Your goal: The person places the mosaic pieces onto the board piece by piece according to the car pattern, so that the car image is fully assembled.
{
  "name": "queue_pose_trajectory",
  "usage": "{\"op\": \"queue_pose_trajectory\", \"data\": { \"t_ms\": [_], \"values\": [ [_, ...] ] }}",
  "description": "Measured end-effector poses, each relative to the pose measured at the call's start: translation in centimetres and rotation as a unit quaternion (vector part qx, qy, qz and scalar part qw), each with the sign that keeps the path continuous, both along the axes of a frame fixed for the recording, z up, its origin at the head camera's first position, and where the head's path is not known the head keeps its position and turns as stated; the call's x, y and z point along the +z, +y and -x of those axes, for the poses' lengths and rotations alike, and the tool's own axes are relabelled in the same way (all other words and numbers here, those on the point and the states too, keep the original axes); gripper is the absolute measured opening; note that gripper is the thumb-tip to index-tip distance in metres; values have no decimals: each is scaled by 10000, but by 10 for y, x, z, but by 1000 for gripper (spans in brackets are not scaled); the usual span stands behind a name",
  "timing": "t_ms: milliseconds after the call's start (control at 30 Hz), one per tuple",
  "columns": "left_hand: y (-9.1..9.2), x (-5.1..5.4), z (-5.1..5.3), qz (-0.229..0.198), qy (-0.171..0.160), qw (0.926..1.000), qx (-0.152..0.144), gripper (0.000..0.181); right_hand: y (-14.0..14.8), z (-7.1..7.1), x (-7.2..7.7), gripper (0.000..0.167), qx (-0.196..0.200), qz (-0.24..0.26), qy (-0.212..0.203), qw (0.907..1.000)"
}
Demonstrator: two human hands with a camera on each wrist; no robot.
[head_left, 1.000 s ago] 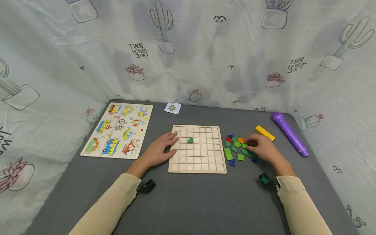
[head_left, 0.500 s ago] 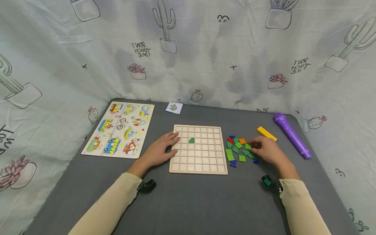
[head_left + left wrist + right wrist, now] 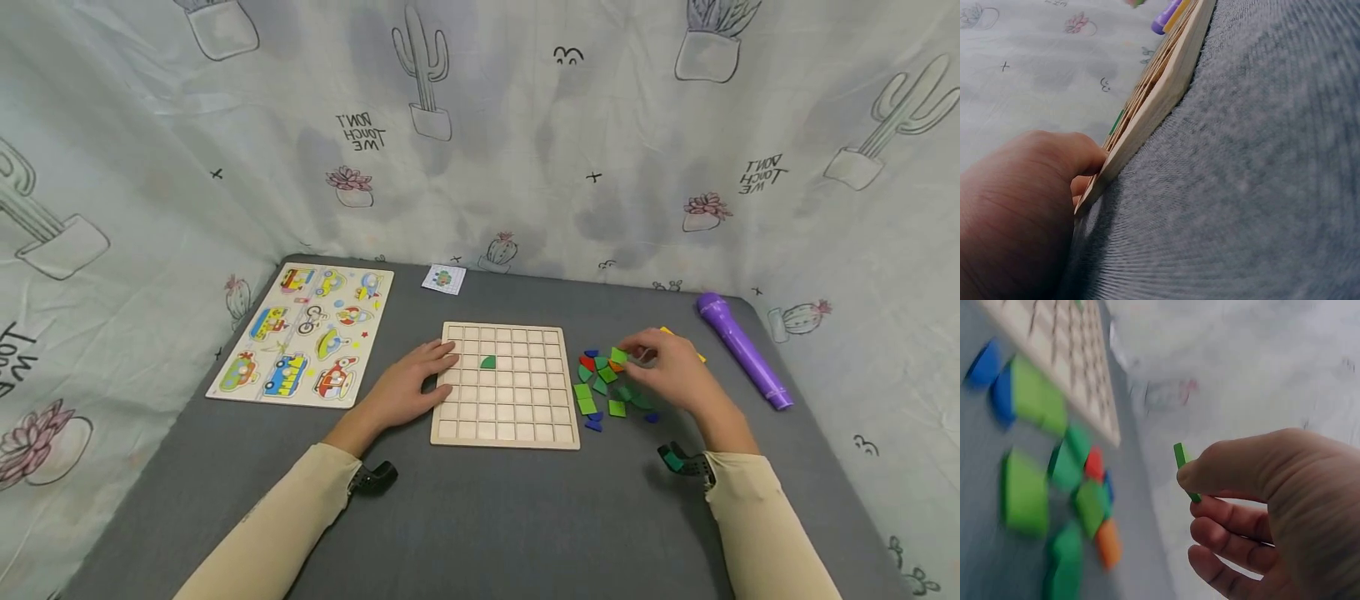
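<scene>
1. Our right hand (image 3: 671,375) pinches a light green tile (image 3: 618,355) at the fingertips; in the right wrist view, the lower fingers are loosely bent and hold nothing else.
2. We see that tile lifted, apart from the loose pieces (image 3: 607,375), which lie on the grey table (image 3: 495,525) just right of the wooden grid board (image 3: 506,444).
3. Our left hand (image 3: 408,383) lies with relaxed fingers over the board's left rim. How hard it presses we cannot tell, but light, even contact should be enough to steady the board.
4. We judge the step in hand to be drawing this one tile out of the pile. A path straight up at first should spare the orange tile (image 3: 616,367) and the red piece (image 3: 587,363) close by from a nudge.
5. Only the tile's narrow edge shows clearly at our right wrist, so we would check its tilt and level it before letting it touch anything.
6. Something this thin could slip or twist, so we advise a firm pinch near one edge, without squeezing hard.
7. One dark green piece (image 3: 488,362) sits in a cell of the board; our knuckles and sleeve should pass well above it.
</scene>
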State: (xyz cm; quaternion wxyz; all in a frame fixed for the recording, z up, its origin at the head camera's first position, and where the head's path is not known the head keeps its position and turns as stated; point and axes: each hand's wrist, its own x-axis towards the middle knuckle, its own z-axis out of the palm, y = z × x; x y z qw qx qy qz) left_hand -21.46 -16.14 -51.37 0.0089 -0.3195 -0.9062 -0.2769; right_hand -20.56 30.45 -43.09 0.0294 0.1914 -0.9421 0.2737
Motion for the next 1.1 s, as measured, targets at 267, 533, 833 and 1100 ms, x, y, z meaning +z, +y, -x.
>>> {"op": "queue_pose_trajectory", "data": {
  "t_ms": [267, 533, 833, 1100],
  "values": [
    [0, 1, 0, -53, 10, 10000, 79, 60, -56, 14, 26, 24, 461, 211, 282, 9983],
    [0, 0, 1, -16, -45, 10000, 88, 61, -101, 29, 26, 26, 638, 317, 78, 9974],
    [0, 0, -1, 18, -140, 9999, 88, 62, -132, 36, 1, 25, 814, 547, -141, 9951],
    [0, -1, 1, -10, -105, 9999, 74, 61, -147, 41, -23, 25, 889, 417, -361, 9945]
  ]
}}
